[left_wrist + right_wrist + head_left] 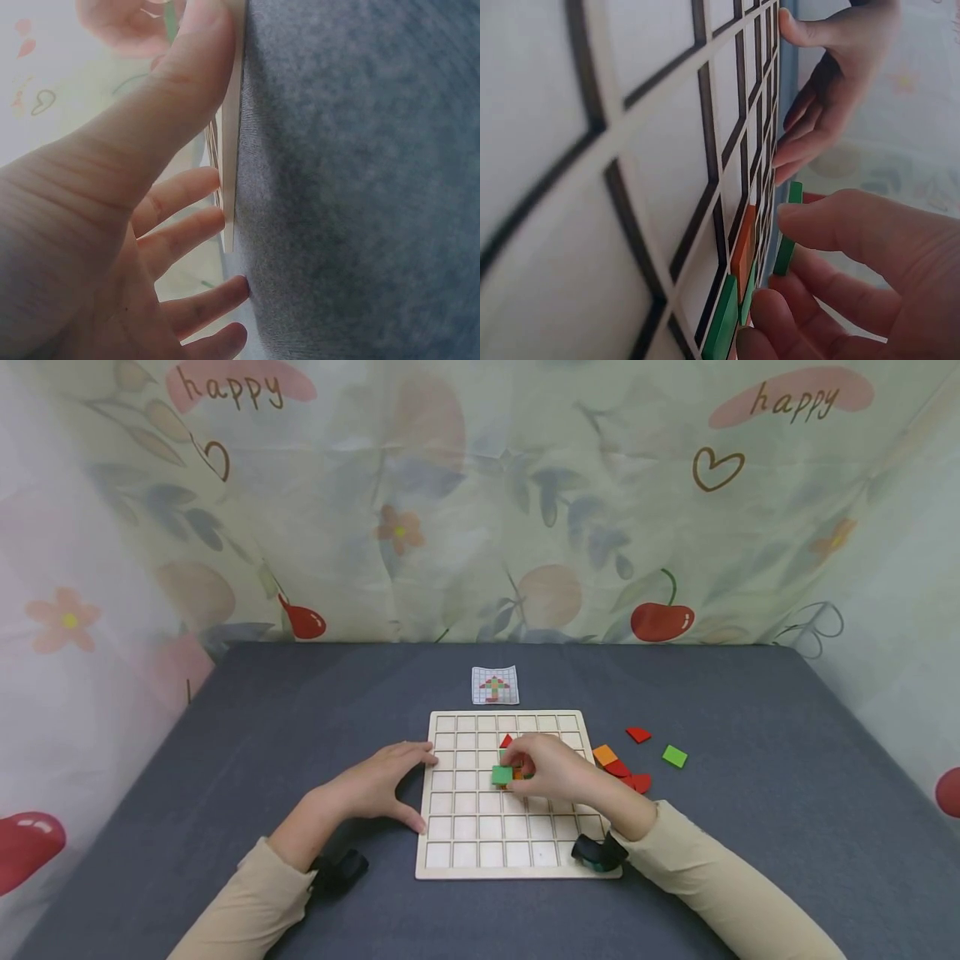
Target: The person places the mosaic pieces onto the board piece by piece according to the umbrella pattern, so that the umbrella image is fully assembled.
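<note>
Left hand [375, 782], fingers spread, touches left edge of grid board [477, 828], likely steadying it. Right hand [551, 768] pinches green tile [784, 256] above board. Loose tiles [617, 768] right of board, seemingly handy.

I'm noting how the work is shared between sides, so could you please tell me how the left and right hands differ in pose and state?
The left hand has its fingers spread, while the right hand pinches a green tile. The left hand touches the left edge of the wooden board, whereas the right hand is over its squares. Both hands reach out of beige sleeves.
</note>
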Tool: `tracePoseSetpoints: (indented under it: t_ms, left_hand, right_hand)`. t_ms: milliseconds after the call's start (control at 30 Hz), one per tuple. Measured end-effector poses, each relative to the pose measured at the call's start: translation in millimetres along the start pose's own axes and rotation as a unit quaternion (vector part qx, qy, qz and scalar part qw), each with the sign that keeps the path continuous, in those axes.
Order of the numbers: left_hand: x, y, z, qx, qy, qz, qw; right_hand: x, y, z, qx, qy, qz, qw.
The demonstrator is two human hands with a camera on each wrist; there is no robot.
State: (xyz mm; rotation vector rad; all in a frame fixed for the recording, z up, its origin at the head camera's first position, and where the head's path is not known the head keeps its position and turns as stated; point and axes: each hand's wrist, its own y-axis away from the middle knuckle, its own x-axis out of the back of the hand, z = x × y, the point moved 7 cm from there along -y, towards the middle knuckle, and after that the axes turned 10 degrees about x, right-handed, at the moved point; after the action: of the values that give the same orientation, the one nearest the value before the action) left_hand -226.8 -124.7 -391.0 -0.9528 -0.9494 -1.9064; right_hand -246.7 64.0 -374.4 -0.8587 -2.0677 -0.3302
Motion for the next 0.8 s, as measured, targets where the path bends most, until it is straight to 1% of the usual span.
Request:
tracePoseSetpoints:
  t_ms: [167,267,500,633,800]
  left_hand:
    - [-0.4,0.1,-1.1,-0.004,-0.004,0.004,1.0]
    - [-0.1,-0.3,-1.7,-0.007,-0.009,0.008,0.9999]
    - [-1.1,-1.2,-2.8,0.003,0.003,0.002,1.0]
    - [-1.3,-0.8,-2.7,0.004,0.001,0.001,1.0]
    - [-1.1,-0.7,-2.4,0.005,0.002,0.0,1.0]
  right_hand:
    - [-3.0,-3.7,-2.2,-0.008,0.0,-0.004,1.0]
    - [-5.2,-5.9,-3.9,-0.006,0.009,-0.007,0.9999]
    - [-8.7,-10.8,-6.8,-0.017,0.032,-0.005,0.9993]
    - [-9.6,-12.8,-8.7,-0.015,0.055,-0.006,0.9984]
    - [-10.4,-14.0,-8.9,-0.022,0.062,-0.009,0.9978]
